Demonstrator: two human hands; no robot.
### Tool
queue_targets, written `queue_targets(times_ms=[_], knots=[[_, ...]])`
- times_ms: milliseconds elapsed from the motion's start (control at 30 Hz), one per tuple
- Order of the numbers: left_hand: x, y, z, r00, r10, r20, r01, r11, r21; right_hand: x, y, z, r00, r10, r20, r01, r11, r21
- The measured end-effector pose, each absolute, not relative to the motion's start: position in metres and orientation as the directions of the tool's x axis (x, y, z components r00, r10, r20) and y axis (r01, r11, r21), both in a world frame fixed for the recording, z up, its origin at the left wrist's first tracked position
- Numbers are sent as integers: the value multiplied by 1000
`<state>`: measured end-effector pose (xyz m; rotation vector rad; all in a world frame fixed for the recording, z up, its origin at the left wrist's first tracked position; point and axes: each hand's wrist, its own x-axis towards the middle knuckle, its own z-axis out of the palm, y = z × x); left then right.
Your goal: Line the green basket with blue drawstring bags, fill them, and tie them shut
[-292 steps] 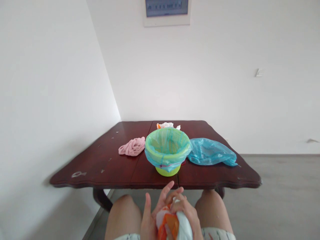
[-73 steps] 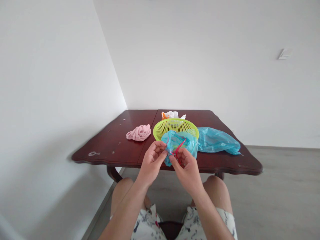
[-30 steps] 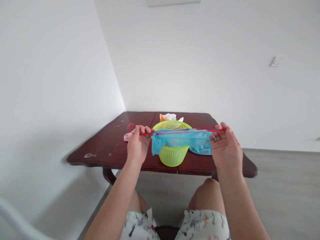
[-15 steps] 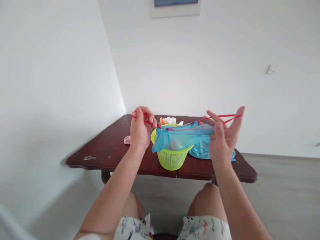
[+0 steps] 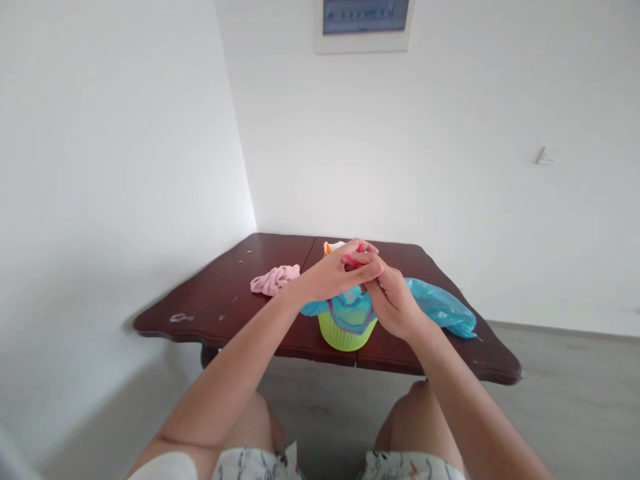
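Both hands meet above a yellow-green plastic basket (image 5: 345, 338). My left hand (image 5: 340, 268) reaches across from the left, its fingers closed around a red drawstring (image 5: 353, 260). Against it sits my right hand (image 5: 393, 300), fingers bent and touching the left ones, with the red string between the two. Below them, the blue drawstring garbage bag (image 5: 350, 313) hangs over the basket's front rim. The hands hide most of the basket's opening and part of the string.
A crumpled pink cloth (image 5: 275, 280) lies left of the basket. More blue plastic bag (image 5: 445, 307) spreads on the right of the dark wooden table (image 5: 215, 293). Something white and orange (image 5: 329, 247) shows behind my hands. A small clear loop (image 5: 181, 318) lies near the left edge.
My hands have come together from wide apart, and the stretched red string is now gathered between them. The blue bag, pulled taut before, now droops over the basket.
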<state>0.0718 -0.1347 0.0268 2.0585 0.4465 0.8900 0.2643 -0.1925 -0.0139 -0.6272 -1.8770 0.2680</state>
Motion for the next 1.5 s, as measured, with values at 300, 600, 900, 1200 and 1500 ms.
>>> queue_targets(times_ms=[300,600,900,1200,1500], knots=[[73,-123,-11,664,608,436,-229,-390,892,273,-213,-11,-351,726,591,169,670,-723],[67,-133,-7,658,629,413,-135,-442,887,270,-204,-14,-45,555,831,541,712,-447],[70,-126,-13,620,707,339,-186,-287,940,264,-211,-13,38,390,920,692,654,-306],[76,-141,-11,677,661,325,-189,-271,944,263,-209,-15,-19,482,876,680,648,-342],[67,-126,-4,708,698,106,-382,253,889,251,-236,-41,47,226,973,712,676,-191]])
